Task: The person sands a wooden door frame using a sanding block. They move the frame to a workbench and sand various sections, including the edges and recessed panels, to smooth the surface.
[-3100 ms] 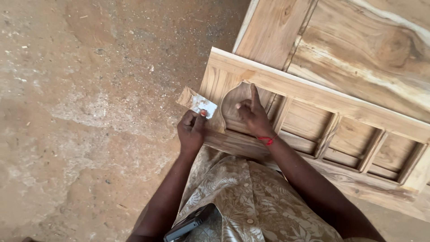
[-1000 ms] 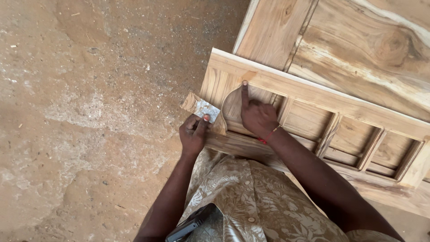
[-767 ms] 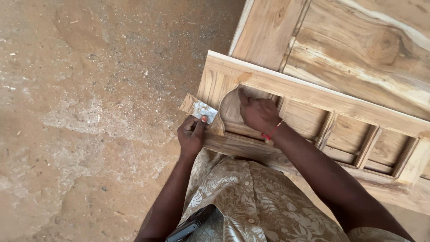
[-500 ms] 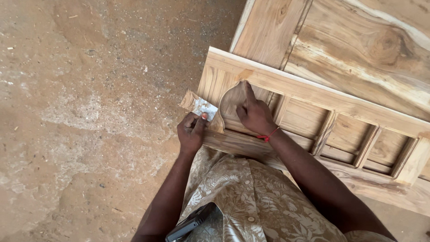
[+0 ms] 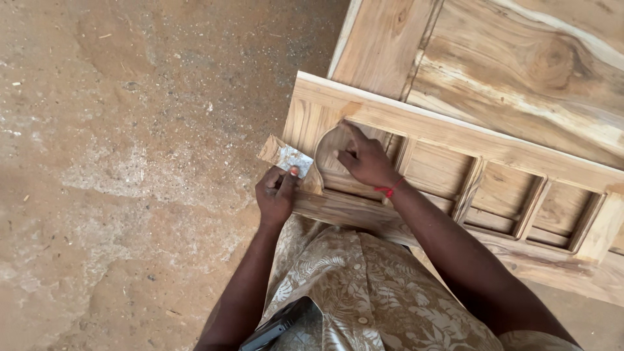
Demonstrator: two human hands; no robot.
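Matt bare-wood panel frame (image 5: 455,140), gritty sandpaper scrap (image 5: 290,158), rough, dusty earthen floor (image 5: 130,162).

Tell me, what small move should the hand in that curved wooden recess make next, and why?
Probably slide the right hand a little further along the rim of the curved recess. Its fingertips already press there on the wooden panel frame, while the left hand holds a folded piece of sandpaper at the frame's end, off the curve.
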